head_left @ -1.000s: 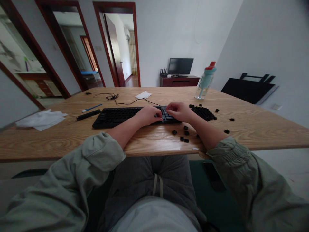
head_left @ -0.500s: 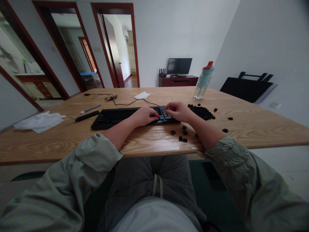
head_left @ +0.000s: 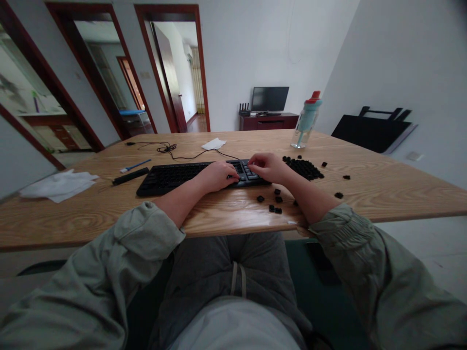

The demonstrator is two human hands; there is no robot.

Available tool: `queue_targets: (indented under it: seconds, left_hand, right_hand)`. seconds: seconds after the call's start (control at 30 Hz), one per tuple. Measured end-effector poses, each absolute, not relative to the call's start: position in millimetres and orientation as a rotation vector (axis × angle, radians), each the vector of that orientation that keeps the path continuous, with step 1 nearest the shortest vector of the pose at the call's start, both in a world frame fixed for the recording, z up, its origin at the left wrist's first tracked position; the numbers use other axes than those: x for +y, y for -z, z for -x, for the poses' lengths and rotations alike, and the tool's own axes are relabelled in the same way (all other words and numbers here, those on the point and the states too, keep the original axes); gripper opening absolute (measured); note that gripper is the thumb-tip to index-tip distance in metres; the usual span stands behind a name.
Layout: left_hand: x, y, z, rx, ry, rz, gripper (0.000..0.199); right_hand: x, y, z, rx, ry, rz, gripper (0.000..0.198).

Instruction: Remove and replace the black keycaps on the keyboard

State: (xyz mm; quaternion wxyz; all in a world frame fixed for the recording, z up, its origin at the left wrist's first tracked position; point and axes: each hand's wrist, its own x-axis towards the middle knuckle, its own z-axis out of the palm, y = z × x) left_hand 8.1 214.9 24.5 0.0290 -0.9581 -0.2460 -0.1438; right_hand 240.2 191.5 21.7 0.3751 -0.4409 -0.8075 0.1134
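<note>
A black keyboard (head_left: 171, 179) lies across the table in front of me, with dark gaps in its main section and several keycaps on the number pad. My left hand (head_left: 220, 176) rests over its right part, thumb and fingertips closed near the number pad; what is between them is too small to make out. Over the number pad, my right hand (head_left: 268, 166) is curled with thumb and fingers together, and its fingertips hide whatever they hold. A pile of black keycaps (head_left: 305, 168) lies right of the keyboard. Several loose keycaps (head_left: 278, 199) sit nearer the table edge.
Left of the keyboard are a long black strip (head_left: 130, 176), a blue brush (head_left: 135, 166) and white tissues (head_left: 58, 185). Behind it run a coiled cable (head_left: 167, 148) and another tissue (head_left: 214, 144). A water bottle (head_left: 305, 121) stands upright at the back right of the wooden table (head_left: 383, 175).
My left thumb and fingertips have drawn closer together over the keyboard. My right hand stays almost in place. The whole view has shifted slightly.
</note>
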Motion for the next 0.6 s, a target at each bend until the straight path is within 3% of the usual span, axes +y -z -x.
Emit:
queue_targets:
  seconds: [0.6]
  left_hand:
    - [205.9,-22.2,-0.3,-0.952,0.294,2.844,0.030]
  right_hand:
    - [198.8,-11.9,-243.0,-2.072,-0.273,1.142,0.025]
